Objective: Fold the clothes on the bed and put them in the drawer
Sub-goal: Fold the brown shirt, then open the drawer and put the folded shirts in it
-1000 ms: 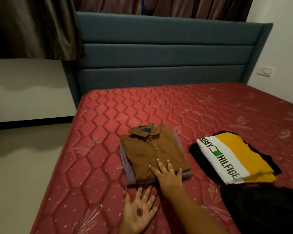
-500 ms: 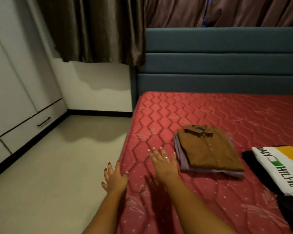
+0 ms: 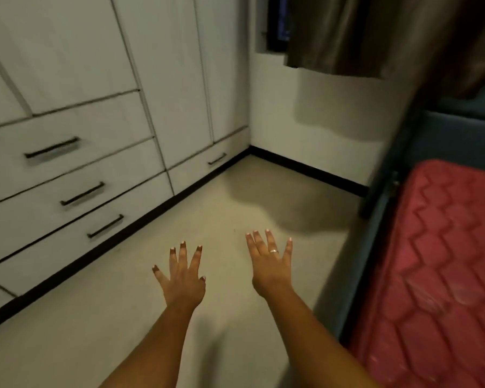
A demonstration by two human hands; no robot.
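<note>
Head view: left hand (image 3: 183, 278) and right hand (image 3: 269, 266) are spread flat, holding nothing, above the floor (image 3: 221, 197).
Clothes: out of sight; only the bed (image 3: 437, 261) edge shows, right.
Drawers (image 3: 48, 189): closed, left.
Risk: a jerked handle could pull a drawer off its runners.
</note>
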